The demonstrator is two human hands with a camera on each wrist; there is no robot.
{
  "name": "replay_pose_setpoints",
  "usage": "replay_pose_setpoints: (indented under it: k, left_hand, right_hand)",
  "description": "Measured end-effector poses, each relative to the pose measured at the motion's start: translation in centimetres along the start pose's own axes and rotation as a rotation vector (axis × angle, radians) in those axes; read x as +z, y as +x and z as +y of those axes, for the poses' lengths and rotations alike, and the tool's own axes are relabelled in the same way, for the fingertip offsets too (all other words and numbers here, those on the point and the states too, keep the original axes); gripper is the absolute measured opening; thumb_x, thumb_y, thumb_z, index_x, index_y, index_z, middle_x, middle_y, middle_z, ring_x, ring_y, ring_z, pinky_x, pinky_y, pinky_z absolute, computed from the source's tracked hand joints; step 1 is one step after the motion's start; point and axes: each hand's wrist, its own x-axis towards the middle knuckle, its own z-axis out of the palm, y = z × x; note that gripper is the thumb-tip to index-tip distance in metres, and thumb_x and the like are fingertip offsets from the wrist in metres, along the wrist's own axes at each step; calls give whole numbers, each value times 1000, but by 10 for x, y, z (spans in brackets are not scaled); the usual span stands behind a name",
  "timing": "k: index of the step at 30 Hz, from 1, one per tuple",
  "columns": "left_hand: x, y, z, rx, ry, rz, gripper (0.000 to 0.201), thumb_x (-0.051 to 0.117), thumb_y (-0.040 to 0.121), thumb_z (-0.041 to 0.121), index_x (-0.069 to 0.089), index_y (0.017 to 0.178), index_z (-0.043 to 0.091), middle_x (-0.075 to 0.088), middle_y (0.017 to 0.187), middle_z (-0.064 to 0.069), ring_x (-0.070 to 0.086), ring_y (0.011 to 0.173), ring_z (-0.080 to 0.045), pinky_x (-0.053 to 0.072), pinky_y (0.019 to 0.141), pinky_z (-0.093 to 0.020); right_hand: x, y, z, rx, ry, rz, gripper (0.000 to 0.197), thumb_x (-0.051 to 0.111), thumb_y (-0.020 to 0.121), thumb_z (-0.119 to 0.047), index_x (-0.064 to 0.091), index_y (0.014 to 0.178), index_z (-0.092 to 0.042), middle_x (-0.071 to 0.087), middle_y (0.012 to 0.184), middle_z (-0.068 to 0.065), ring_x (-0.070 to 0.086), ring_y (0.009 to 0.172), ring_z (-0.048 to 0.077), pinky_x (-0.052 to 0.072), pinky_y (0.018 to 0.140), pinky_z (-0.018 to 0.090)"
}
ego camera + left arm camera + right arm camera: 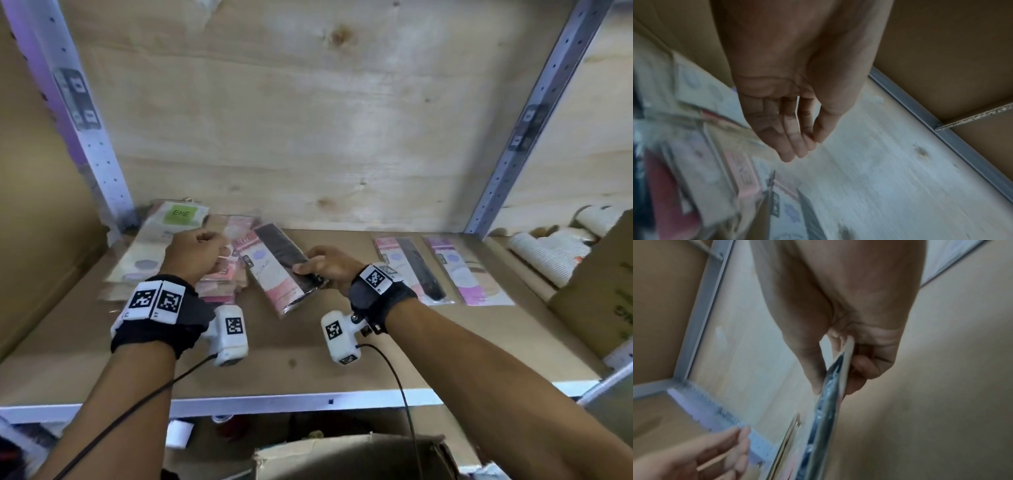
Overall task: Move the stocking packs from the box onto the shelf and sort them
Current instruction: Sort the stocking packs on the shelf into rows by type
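Sorting step: your right hand [330, 270] pinches a pink-and-black stocking pack [281, 267]; left hand [195, 251] relaxed, empty, over the pile [219, 274]. Next, likely lay it with matching packs [411, 269] on the shelf [308, 346].

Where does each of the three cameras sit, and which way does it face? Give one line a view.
Head: on the person's head, facing forward and down at the shelf board; both forearms show.
Left wrist: along the left hand, fingers straight, above the pile of packs.
Right wrist: along the right hand pinching the pink pack edge-on.
Shared: the right wrist view also catches the left hand's fingers.
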Motion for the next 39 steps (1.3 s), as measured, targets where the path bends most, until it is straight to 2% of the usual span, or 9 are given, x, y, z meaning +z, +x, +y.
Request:
replay_pose_setpoints:
  k: [4,11,15,18,24,31,33,36,39]
  left_hand:
    - [38,-18,5,-87,-61,-187,16,69,93,23,62,100,10,72,94,-12,69,75,-24,58,60,-28]
    - [92,-24,15,-79,56,-236,87,74,80,58,40,146,12,59,138,-8,64,115,-25,52,101,-43]
    - [109,-25,13,-5,133,-156,71,72,78,64,58,130,18,65,127,-3,61,119,-25,46,107,-47]
    - [117,-27,9,76,181,-224,38,66,86,58,67,108,26,75,95,1,71,91,-17,53,83,-32]
    - [126,-23,5,210,288,-251,44,56,92,58,69,82,16,64,55,4,65,53,-16,46,57,-25]
    - [147,-30,11,86,199,-237,53,48,93,65,56,71,17,54,53,-4,61,44,-18,45,46,-24]
    - [149,-33,18,-18,-1,-346,48,54,90,66,63,81,19,59,55,-3,62,44,-17,47,40,-23]
    - [150,-27,29,-64,-213,-469,32,49,98,53,63,107,26,70,81,8,64,62,-4,51,53,-16]
    - [152,-29,32,-103,-268,-495,32,51,95,58,57,82,30,65,56,17,60,47,1,47,46,-12]
  right_hand:
    - [-48,-39,19,-3,141,-37,10,71,88,-9,63,93,-9,69,89,11,66,75,23,55,61,27]
    - [-108,-82,52,-3,242,-34,27,70,90,-10,65,116,-5,72,107,15,71,85,23,55,59,24]
    - [-129,-96,80,-34,368,-111,29,68,91,-9,65,120,-3,71,114,17,69,98,27,58,76,30]
    - [-135,-100,89,-46,314,-153,30,69,90,-9,66,119,-3,71,113,17,69,98,29,57,82,32]
    - [-147,-108,94,-76,260,-181,26,68,90,-5,68,117,-8,73,107,7,70,96,19,55,82,25]
    - [-159,-112,96,-111,284,-184,27,64,92,-1,65,119,-6,70,115,12,67,102,24,54,92,31]
    - [-161,-113,97,-119,293,-162,28,64,92,0,63,120,-1,69,115,13,67,100,23,54,92,29]
    - [-165,-114,97,-111,268,-106,19,68,90,-3,66,109,-1,71,106,13,67,96,24,53,87,28]
    - [-164,-115,97,-98,232,-104,9,68,90,-5,68,99,-4,72,94,8,67,86,20,51,75,22]
